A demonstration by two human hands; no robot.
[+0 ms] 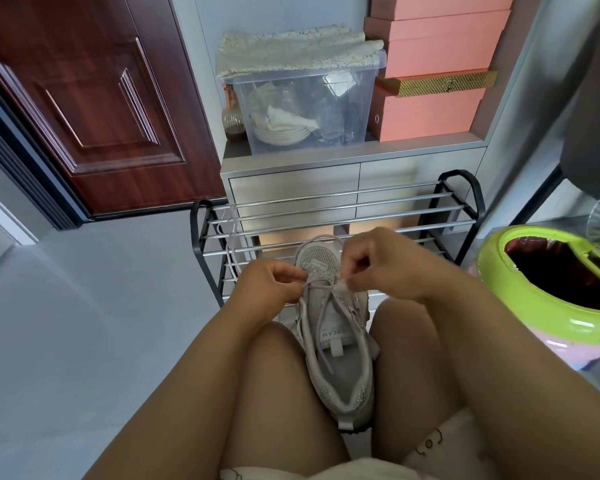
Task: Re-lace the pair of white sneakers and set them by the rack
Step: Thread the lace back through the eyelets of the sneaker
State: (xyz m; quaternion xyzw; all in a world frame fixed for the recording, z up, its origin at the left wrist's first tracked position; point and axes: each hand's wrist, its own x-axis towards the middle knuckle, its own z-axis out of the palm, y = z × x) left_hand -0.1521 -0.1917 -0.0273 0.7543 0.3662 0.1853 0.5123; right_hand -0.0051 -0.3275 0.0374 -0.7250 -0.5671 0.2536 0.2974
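Head view: you are wedging one sneaker [336, 344] between your knees, steadying it. Left hand [271, 285] and right hand [378, 261] are each pinching a lace [317, 318] end in a narrow grip, threading the eyelets. A spare lace [231, 237] is draping the rack [340, 216]. Second sneaker unseen.

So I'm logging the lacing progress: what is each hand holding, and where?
Both pinch the lace of the sneaker near the toe-end eyelets: left hand on the left strand, right hand on the right one.

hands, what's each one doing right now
Left hand: closed, pinching the shoelace.
Right hand: closed, pinching the lace's other end at the sneaker.
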